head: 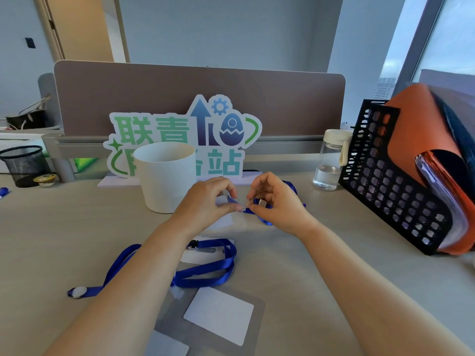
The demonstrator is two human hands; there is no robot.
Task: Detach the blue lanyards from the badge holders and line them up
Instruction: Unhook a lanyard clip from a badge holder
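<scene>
On the surface [321,253], nearer us than our hands, a second lanyard [203,272] waits. Our left hand [210,199] pinches the badge holder [222,223] steady, so our right hand [277,204], pinching the end of the blue lanyard [265,221], can unhook it.

Your left grip [205,199] and right grip [277,201] are bare. Your left forearm [133,273], at 7 o'clock, and right forearm [359,273], at 5 o'clock, are bare as well.
</scene>
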